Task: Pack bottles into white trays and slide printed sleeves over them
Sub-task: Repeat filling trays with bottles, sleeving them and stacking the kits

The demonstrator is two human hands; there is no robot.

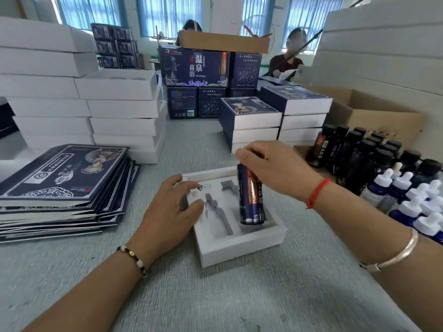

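Observation:
A white tray [242, 250] with shaped recesses lies on the table in front of me. My right hand [275, 168] grips the capped tops of two dark blue bottles [251, 200], which stand upright with their bases in the tray's right recess. My left hand [172, 209] rests on the tray's left side, fingers curved over its edge. The middle recess [220, 214] holds nothing. A stack of flat printed sleeves [64, 188] lies to the left.
Stacks of white trays [124, 111] rise at the back left. Sleeved boxes [254, 118] are stacked behind the tray. Dark bottles [354, 154] and white-capped dropper bottles [412, 202] crowd the right. A cardboard box [374, 116] sits behind them. Two people work at the far side.

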